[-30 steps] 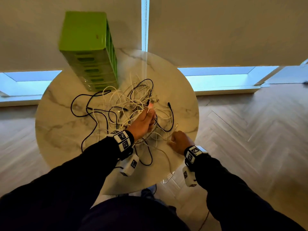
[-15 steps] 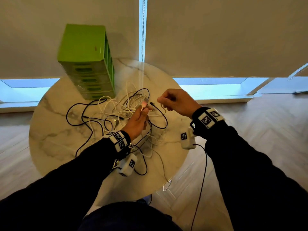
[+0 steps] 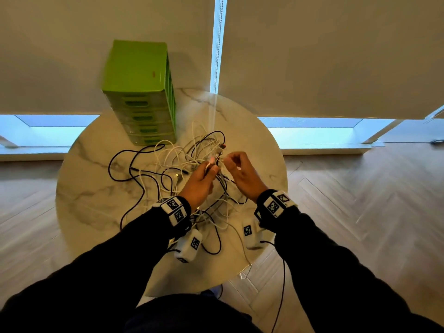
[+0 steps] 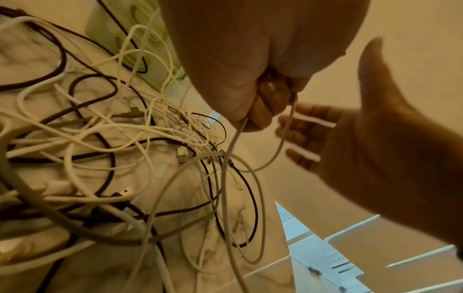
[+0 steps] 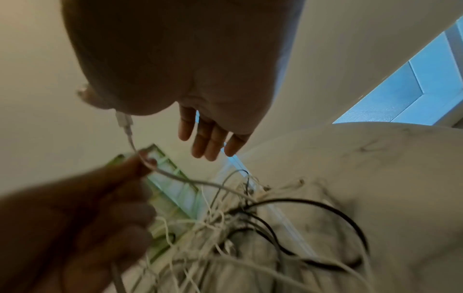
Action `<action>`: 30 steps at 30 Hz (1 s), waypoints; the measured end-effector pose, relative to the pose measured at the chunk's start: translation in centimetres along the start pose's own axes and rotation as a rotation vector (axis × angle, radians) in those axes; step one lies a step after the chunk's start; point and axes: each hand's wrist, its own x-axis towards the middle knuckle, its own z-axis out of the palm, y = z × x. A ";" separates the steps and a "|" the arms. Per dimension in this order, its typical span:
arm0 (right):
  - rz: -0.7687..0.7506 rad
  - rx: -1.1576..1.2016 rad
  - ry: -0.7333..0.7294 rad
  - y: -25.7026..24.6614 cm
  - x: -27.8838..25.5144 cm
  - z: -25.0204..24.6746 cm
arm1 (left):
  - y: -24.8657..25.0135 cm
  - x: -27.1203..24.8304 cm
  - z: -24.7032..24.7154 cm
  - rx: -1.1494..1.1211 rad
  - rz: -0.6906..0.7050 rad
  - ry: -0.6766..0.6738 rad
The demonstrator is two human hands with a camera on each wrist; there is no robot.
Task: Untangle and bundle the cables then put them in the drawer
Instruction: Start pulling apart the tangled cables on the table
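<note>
A tangle of white and black cables [image 3: 182, 164] lies on the round marble table [image 3: 91, 203]. My left hand [image 3: 211, 167] is raised over the tangle, its fingers [image 4: 265, 107] curled round a thin white cable [image 4: 283, 142] that loops down into the pile. My right hand [image 3: 228, 162] is close beside it. Thumb and forefinger pinch that cable's white plug [image 5: 123, 120], while the other fingers [image 5: 208, 138] hang straight. The green drawer unit [image 3: 139, 97] stands upright at the table's back left with all its drawers closed.
Closed roller blinds [image 3: 336, 56] hang behind the table, above a low window strip [image 3: 312, 133]. Wooden herringbone floor [image 3: 372, 212] surrounds the table. A thin black lead [image 3: 281, 284] hangs from my right wrist camera.
My right hand rose from the table's near edge to beside my left hand and now pinches the white plug. My left hand lifted slightly with its cable.
</note>
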 end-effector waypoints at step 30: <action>-0.150 -0.389 -0.238 0.0 -4.7 4.1 | 2.4 1.0 -4.0 -0.800 -0.155 0.127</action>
